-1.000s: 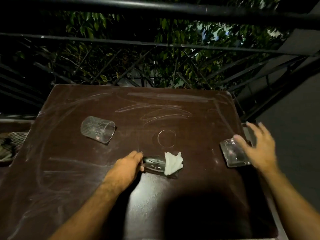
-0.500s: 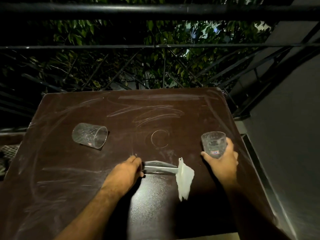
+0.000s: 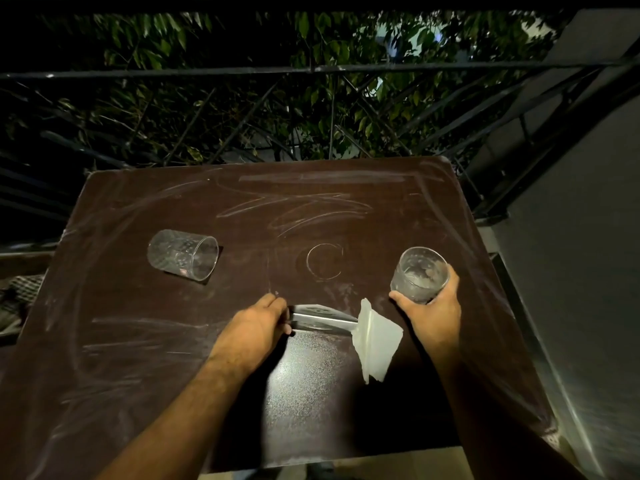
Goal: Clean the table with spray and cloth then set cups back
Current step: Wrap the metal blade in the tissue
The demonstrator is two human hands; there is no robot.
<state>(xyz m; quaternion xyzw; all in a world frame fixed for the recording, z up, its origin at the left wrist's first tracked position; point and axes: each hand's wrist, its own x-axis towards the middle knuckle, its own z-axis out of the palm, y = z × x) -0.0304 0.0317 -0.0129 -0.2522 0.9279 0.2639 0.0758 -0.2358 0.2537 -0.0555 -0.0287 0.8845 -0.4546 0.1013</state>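
The right hand (image 3: 431,308) gripped a patterned glass (image 3: 419,273) at the table's (image 3: 138,341) right side, cloudy residue inside. The left hand (image 3: 252,332) held another glass (image 3: 320,318) on its side near the middle, white tissue (image 3: 375,341) spilling from its mouth. A third glass (image 3: 183,254) lay tipped far left. Dust streaks marked the dark brown top. Half a second earlier, the right glass stood more upright.

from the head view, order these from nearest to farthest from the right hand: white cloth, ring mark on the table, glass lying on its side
1. white cloth, just left of the right hand, hanging from the glass the left hand grips.
2. ring mark, mid-table, beyond and to the left.
3. glass lying on its side, far left of the table.
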